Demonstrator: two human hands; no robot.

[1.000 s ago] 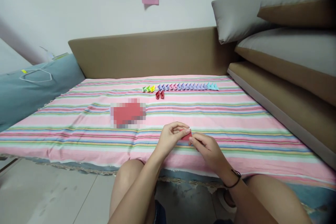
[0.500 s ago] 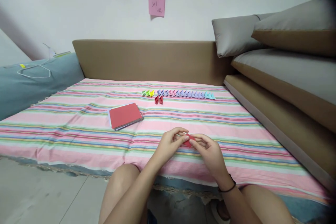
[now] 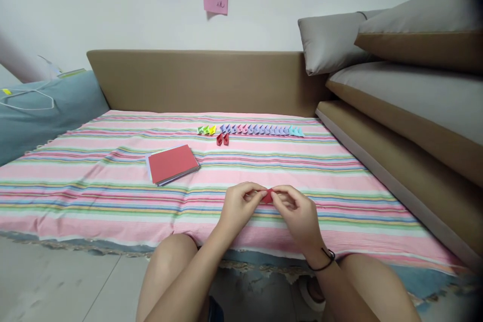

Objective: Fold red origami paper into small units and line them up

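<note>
A small folded piece of red paper is pinched between my two hands, above the front part of the striped cloth. My left hand grips its left edge between thumb and fingers. On the opposite edge, my right hand pinches it the same way. The fingers cover much of the paper. Farther back stand two dark red folded paper pieces, side by side. Behind them runs a long row of small folded paper pieces in green, yellow, purple, pink and light blue.
A stack of paper sheets, red on top, lies left of my hands. Grey and brown cushions are piled along the right side. A brown backrest stands at the rear, and a blue bolster is at the left.
The red paper has turned in my fingers, and both hands now pinch it at opposite edges. The whole view has shifted slightly, so the scene sits higher and farther left.
</note>
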